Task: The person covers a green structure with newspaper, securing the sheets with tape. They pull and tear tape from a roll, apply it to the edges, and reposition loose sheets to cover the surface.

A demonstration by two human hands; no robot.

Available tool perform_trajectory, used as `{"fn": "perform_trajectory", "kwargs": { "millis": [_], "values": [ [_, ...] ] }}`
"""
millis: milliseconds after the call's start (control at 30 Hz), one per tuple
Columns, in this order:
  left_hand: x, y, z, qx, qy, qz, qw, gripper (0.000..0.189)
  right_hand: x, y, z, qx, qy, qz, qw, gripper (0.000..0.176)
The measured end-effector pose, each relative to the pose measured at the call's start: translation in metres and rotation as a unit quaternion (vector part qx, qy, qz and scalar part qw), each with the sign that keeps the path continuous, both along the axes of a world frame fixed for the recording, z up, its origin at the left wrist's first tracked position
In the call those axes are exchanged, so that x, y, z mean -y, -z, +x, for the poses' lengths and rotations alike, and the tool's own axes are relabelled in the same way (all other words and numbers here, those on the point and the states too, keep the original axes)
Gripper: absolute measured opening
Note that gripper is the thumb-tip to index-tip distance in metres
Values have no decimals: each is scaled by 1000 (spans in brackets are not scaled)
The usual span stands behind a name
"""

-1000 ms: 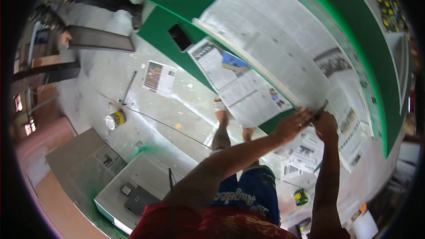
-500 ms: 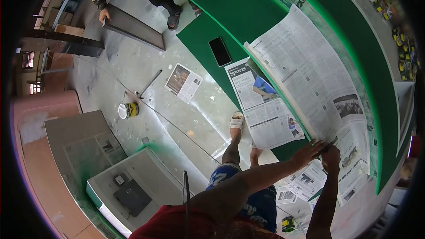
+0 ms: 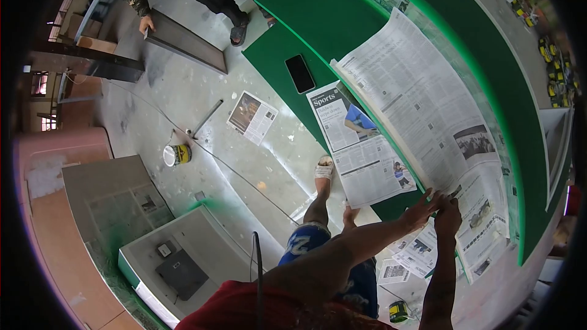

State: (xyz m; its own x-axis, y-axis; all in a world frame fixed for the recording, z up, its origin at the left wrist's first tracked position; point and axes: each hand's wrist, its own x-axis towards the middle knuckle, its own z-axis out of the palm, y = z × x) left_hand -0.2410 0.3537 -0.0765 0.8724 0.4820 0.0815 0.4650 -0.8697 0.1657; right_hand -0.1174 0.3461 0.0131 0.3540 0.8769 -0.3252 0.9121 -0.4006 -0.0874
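Both my hands meet at the near end of the upper green ledge, over the edge of the newspaper [image 3: 422,95] spread along it. My left hand [image 3: 423,209] has its fingers bent at the paper's edge; what they hold is too small to tell. Right beside it, my right hand [image 3: 448,209] is closed around something I cannot make out. A sheet headed "Sports" [image 3: 361,168] lies on the lower green surface [image 3: 275,55]. Next to that sheet rests a black phone [image 3: 299,74].
At the upper left a person's hand [image 3: 147,23] rests on a dark panel [image 3: 186,43]. A paint can [image 3: 177,155], a cable and a loose sheet [image 3: 252,117] are on the floor. Another can [image 3: 398,311] stands near my legs. Several cans [image 3: 553,70] line the far right.
Both hands have shifted slightly left and up along the paper's edge, staying close together. The whole view has moved a little.
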Motion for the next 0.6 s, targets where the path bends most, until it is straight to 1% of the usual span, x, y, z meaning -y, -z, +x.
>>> {"fn": "perform_trajectory", "kwargs": {
  "millis": [67, 100, 167, 200, 233, 267, 300, 333, 400, 433, 467, 500, 533, 567, 600],
  "values": [
    [2, -9, -2, -58, 24, -11, 998, 56, 4, -4, 0, 3, -22, 26, 999, 16],
    [2, -14, -3, -62, 25, -7, 998, 56, 6, -8, -1, -1, -20, 30, 999, 16],
    [10, -1, 6, 40, -54, -14, 998, 58, 8, -16, -1, 5, 0, 57, 998, 12],
    [12, 6, 7, 40, -50, -8, 998, 58, 11, -21, 3, 5, 4, 64, 998, 12],
    [13, 14, 9, 56, -67, -3, 996, 60, 15, -27, 9, 17, 8, 59, 998, 8],
    [9, 5, 10, 74, -83, 3, 994, 62, 20, -36, 15, 30, 14, 56, 998, 6],
    [8, -3, 5, 34, -52, -8, 998, 69, 25, -44, 18, 38, 17, 66, 997, 7],
    [5, -10, 0, 39, -45, 4, 998, 69, 32, -50, 23, 43, 23, 78, 996, 7],
    [4, -19, -4, 21, -30, -26, 999, 78, 53, -57, 32, 13, 35, 73, 997, 8],
    [4, -23, -5, 25, -27, -19, 999, 78, 64, -57, 35, 11, 50, 72, 996, 10],
    [4, -27, -6, 14, -29, -34, 999, 82, 76, -59, 37, 1, 63, 58, 996, 9],
    [5, -31, -5, 1, -33, -50, 998, 86, 91, -59, 39, -10, 64, 53, 997, 8],
    [5, -35, -1, 2, -33, -47, 998, 86, 104, -59, 40, -22, 64, 47, 997, 8],
    [5, -40, 1, -28, -33, -65, 997, 89, 113, -63, 37, -23, 65, 51, 996, 8],
    [5, -44, 1, -60, -33, -85, 994, 92, 123, -67, 31, -47, 82, 27, 995, 8]
  ]
}}
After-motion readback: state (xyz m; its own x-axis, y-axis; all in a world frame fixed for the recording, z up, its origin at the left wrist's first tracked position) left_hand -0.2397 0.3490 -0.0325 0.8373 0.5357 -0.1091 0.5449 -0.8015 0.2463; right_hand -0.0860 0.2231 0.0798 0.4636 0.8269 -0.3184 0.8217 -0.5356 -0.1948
